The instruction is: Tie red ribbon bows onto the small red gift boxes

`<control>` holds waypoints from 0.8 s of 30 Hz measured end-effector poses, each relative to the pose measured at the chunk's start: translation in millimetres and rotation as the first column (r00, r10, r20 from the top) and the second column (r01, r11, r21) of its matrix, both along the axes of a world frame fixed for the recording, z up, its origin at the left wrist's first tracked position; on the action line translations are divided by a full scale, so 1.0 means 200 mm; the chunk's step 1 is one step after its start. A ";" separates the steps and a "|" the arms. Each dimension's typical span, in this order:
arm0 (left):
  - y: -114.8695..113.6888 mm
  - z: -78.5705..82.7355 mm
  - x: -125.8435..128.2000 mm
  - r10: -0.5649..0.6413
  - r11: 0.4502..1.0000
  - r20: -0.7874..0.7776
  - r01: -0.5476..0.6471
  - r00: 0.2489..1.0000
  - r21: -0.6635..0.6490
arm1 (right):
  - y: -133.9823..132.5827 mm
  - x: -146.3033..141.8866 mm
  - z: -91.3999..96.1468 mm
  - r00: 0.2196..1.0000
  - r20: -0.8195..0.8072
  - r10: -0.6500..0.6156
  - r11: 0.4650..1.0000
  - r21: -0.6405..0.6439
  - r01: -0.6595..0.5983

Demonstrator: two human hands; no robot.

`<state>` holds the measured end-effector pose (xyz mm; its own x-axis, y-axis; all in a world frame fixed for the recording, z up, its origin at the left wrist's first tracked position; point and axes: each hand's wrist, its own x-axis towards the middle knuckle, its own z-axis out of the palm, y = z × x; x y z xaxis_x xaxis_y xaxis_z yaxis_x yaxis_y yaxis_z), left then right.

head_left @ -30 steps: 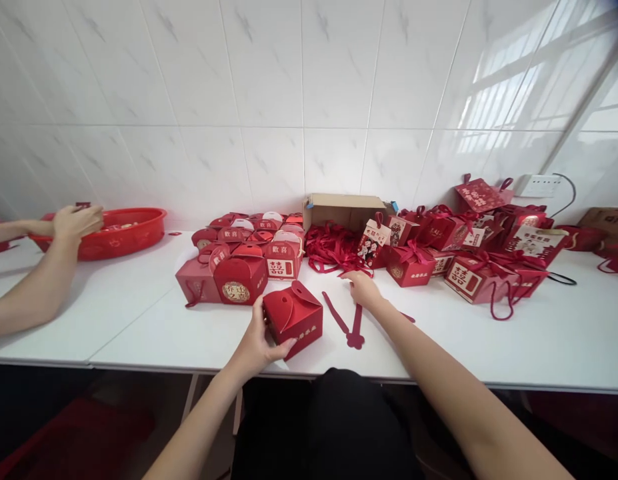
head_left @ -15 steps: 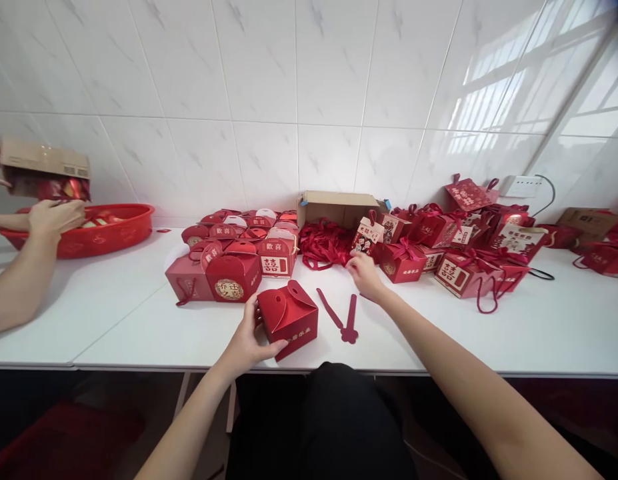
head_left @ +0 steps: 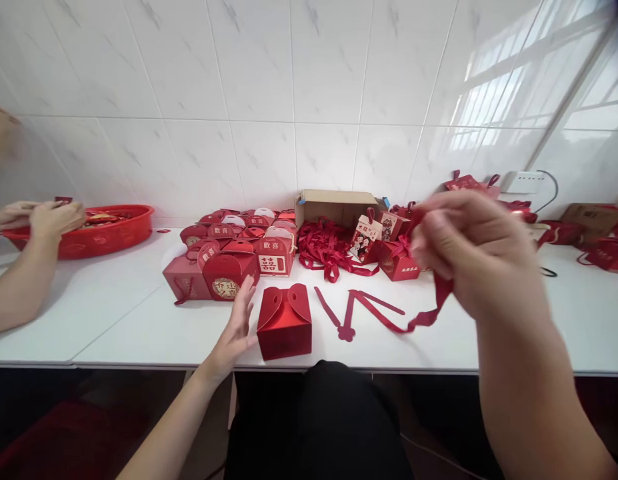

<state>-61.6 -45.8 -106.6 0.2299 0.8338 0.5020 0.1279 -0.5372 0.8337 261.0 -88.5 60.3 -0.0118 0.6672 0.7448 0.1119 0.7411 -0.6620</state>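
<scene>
My right hand [head_left: 481, 257], raised close to the camera and slightly blurred, pinches a dark red ribbon [head_left: 423, 319]. The ribbon hangs down and trails left across the table. My left hand [head_left: 233, 337] is open, fingers apart, just left of a red gift box [head_left: 285, 339] with folded flaps and slots on top. Whether its fingers touch the box I cannot tell. Right of the box lie dark red strips with a flower-shaped end [head_left: 346, 333]. Behind them, a heap of red ribbons [head_left: 321, 243] spills out of a cardboard box [head_left: 339, 197].
Several red gift boxes [head_left: 233, 270] stand in rows at left. More decorated boxes [head_left: 399, 260] are at right, partly hidden by my right hand. A co-worker's hands [head_left: 56, 217] are over a red basin [head_left: 113, 237] at far left. A power strip [head_left: 523, 181] sits by the wall.
My right hand has moved from the ribbon heap toward the camera and right, drawing out a ribbon. My left hand has let go of the gift box, which has turned. The co-worker's carton moved left.
</scene>
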 end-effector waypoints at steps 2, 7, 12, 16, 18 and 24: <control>-0.02 0.07 0.04 0.043 0.999 0.042 -0.044 0.998 0.017 | 0.04 -0.10 -0.07 0.971 0.170 0.168 0.966 -0.226 -0.128; -0.05 0.30 0.14 0.068 0.996 -0.217 -0.079 0.974 -0.043 | 0.22 -0.31 -0.27 0.882 0.328 0.338 0.853 -0.503 -0.140; -0.01 0.39 0.21 0.047 0.985 -0.471 -0.120 0.881 -0.127 | 0.33 -0.42 -0.37 0.828 0.452 0.333 0.844 -0.534 -0.047; 0.00 0.39 0.25 0.085 0.981 -0.542 -0.164 0.836 -0.101 | 0.35 -0.46 -0.40 0.800 0.537 0.268 0.889 -0.457 0.009; 0.00 0.39 0.26 0.103 0.981 -0.540 -0.176 0.835 -0.086 | 0.36 -0.47 -0.42 0.786 0.560 0.262 0.898 -0.440 0.014; 0.00 0.36 0.24 0.116 0.984 -0.502 -0.169 0.857 -0.062 | 0.37 -0.49 -0.42 0.758 0.592 0.275 0.898 -0.440 0.017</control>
<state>-14.3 -45.1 -34.9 0.3001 0.9160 0.2664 0.6061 -0.3987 0.6882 162.2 -15.1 -24.5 -0.4836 0.8514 0.2030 0.5292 0.4692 -0.7070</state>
